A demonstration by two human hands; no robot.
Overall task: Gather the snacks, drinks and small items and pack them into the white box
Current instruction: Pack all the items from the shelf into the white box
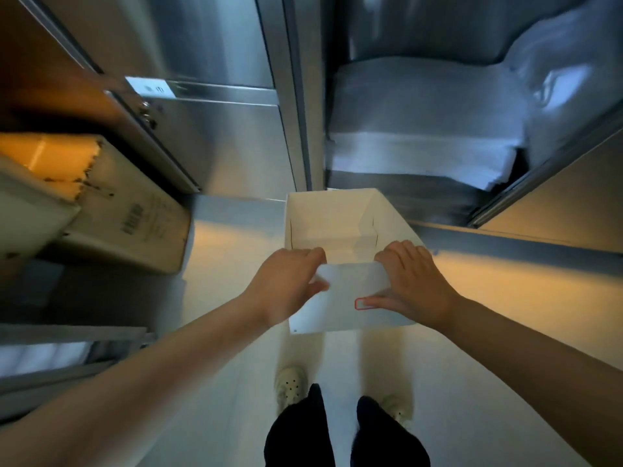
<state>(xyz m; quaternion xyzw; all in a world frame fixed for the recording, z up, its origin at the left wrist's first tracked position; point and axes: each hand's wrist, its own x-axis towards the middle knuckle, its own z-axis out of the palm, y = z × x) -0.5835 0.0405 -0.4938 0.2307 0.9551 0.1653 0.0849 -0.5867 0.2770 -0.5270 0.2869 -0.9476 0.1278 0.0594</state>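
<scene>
White box (347, 298) open-topped; left hand (290, 284) and right hand (413, 281) each grip its near wall, fingers curled over.

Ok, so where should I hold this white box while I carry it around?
The white box has an open top and thin walls. Your left hand and right hand grip its near wall, fingers over the rim, thumbs outside; fine while it looks empty. Once loaded, probably come in from the two long sides and support the bottom.

Print on the cardboard carton (135, 224) and the white label (151, 87) is too blurred to read.
</scene>
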